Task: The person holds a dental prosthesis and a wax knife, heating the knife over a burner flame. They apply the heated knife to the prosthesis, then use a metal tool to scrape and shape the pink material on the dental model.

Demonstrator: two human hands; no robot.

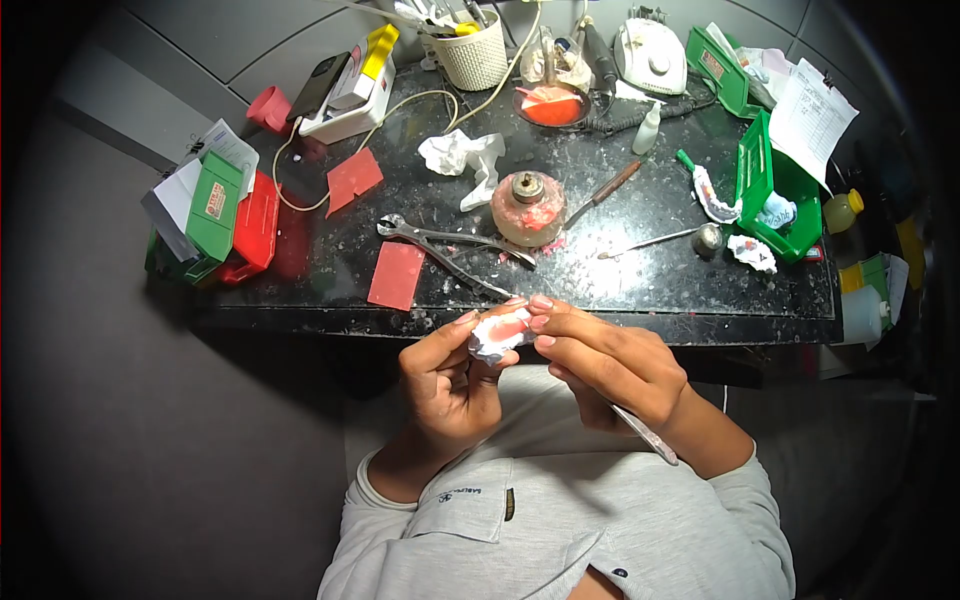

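Observation:
My left hand point(440, 385) holds a small white plaster dental cast point(487, 347) between thumb and fingers, just off the near edge of the workbench. Pink wax point(508, 328) lies on the upper side of the cast. In my right hand point(632, 368) is a slim metal hand tool point(648, 437), its end sticking out below the palm toward my shirt. The fingertips of that hand touch the right side of the cast and wax. My fingers hide the tool's other end.
On the black workbench point(345, 270) lie pliers point(430, 240), pink wax sheets point(396, 276), a spirit lamp point(528, 215) and a wooden-handled knife point(616, 182). Crumpled tissue point(450, 152) sits behind. Green box point(770, 190) and white casts point(752, 253) are at right; a red box point(255, 230) stands left.

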